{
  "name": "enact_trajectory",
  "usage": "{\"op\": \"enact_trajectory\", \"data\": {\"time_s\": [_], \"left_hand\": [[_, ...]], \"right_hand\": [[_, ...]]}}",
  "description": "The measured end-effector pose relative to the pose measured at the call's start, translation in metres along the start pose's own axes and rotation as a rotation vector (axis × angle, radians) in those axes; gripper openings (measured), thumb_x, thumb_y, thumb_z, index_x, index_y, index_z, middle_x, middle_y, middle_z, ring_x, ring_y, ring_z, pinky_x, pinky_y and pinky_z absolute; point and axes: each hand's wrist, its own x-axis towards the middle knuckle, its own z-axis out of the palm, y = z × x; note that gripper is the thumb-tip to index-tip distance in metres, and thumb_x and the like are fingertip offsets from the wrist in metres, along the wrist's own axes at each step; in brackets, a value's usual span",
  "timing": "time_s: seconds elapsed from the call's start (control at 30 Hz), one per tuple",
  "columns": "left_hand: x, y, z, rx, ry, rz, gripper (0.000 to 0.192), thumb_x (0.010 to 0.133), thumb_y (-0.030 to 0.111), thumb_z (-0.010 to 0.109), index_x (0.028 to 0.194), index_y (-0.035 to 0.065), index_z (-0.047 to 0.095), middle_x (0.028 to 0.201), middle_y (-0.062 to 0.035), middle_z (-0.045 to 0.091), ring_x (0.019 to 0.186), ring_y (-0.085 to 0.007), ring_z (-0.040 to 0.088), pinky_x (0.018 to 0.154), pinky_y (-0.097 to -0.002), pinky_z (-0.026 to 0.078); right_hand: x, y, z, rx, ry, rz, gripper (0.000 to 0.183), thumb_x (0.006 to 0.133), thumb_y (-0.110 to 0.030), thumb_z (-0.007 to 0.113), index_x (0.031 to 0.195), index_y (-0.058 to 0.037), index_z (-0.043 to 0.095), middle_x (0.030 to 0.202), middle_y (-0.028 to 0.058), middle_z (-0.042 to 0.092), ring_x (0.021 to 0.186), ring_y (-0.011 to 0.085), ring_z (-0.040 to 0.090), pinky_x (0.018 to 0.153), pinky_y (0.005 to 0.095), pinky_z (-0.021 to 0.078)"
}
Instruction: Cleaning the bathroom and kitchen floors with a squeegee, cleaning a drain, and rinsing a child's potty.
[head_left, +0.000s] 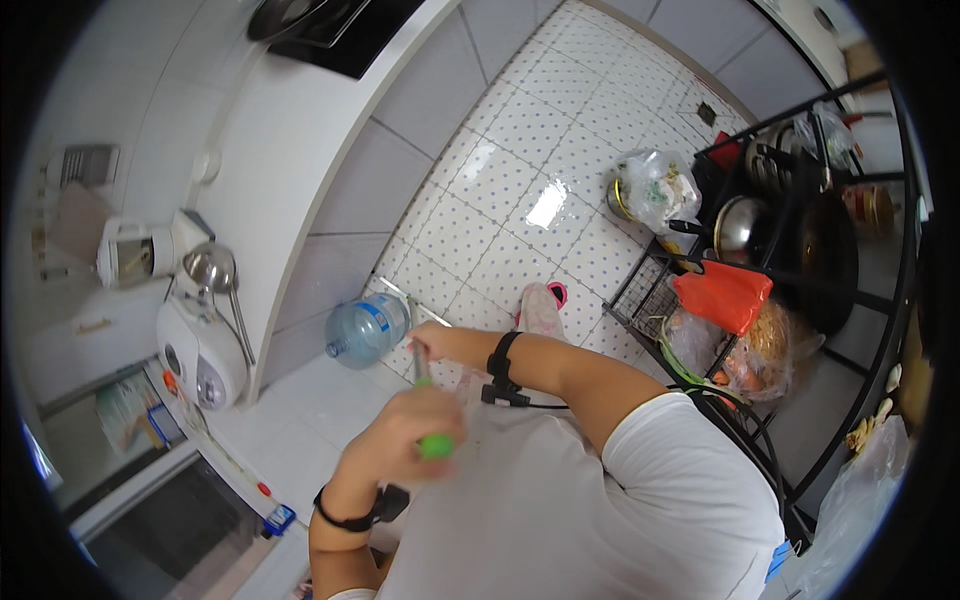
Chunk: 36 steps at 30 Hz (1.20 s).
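My left hand (412, 435), blurred, is wrapped around the green grip (435, 448) at the top of a long-handled floor tool. My right hand (433, 341) grasps the grey pole (420, 365) lower down, farther from my body. Beyond that hand a thin white bar (394, 287) lies along the floor; it looks like the tool's head, though whether mop or squeegee I cannot tell. Just left of my right hand, a large clear blue water jug (365, 330) lies on its side by the counter base. Black straps circle both wrists.
The dotted tile floor (517, 180) shines as if wet. A bagged bin (656, 191) stands near a black metal rack (814, 281) with pans, bags and a red bag (724, 295) on the right. A white counter (277, 142) with a rice cooker (201, 352) runs along the left. My foot (541, 307) is ahead.
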Motion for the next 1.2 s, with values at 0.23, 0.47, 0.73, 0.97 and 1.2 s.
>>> {"op": "enact_trajectory", "data": {"time_s": [0.23,0.47,0.73,0.97,1.2], "left_hand": [[0.019,0.010,0.071,0.019,-0.013,0.393,0.028,0.066,0.031,0.065,0.064,0.0072,0.050,0.060,-0.0048,0.050,0.058,-0.0239,0.051,0.051,-0.0334,0.041],[0.031,-0.028,0.140,0.117,-0.073,0.501,0.024,0.065,0.024,0.058,0.050,0.0078,0.048,0.050,-0.0067,0.049,0.052,-0.0264,0.049,0.051,-0.0352,0.038],[-0.060,-0.024,0.093,0.169,0.000,0.526,0.019,0.061,0.015,0.058,0.048,0.0080,0.046,0.052,-0.0042,0.047,0.052,-0.0231,0.046,0.055,-0.0330,0.037],[-0.045,-0.026,0.083,0.212,-0.112,0.354,0.016,0.064,0.015,0.059,0.054,0.0071,0.050,0.054,-0.0057,0.049,0.054,-0.0245,0.049,0.055,-0.0348,0.039],[0.056,-0.023,0.063,0.107,-0.243,0.383,0.018,0.066,0.018,0.057,0.053,0.0066,0.050,0.052,-0.0074,0.050,0.053,-0.0265,0.049,0.054,-0.0364,0.039]], "right_hand": [[-0.129,-0.143,-0.032,0.034,0.518,0.487,0.024,0.076,-0.023,0.054,0.063,-0.0029,0.052,0.059,0.0075,0.050,0.054,0.0167,0.045,0.050,0.0306,0.0384],[-0.174,-0.165,-0.146,0.410,0.755,0.409,0.014,0.084,-0.015,0.045,0.076,-0.0049,0.040,0.055,0.0032,0.044,0.040,0.0090,0.040,0.033,0.0190,0.0365],[-0.102,-0.116,-0.067,0.653,0.537,0.066,0.013,0.085,-0.015,0.046,0.081,-0.0044,0.040,0.061,0.0055,0.046,0.049,0.0129,0.044,0.043,0.0240,0.0418],[-0.062,-0.103,-0.050,0.935,0.425,0.249,0.016,0.086,-0.016,0.042,0.077,-0.0043,0.036,0.056,0.0027,0.041,0.045,0.0112,0.041,0.041,0.0212,0.0382],[-0.081,-0.168,-0.127,0.778,0.516,0.239,0.018,0.083,-0.012,0.043,0.069,-0.0052,0.037,0.052,0.0034,0.040,0.041,0.0130,0.039,0.040,0.0245,0.0364]]}}
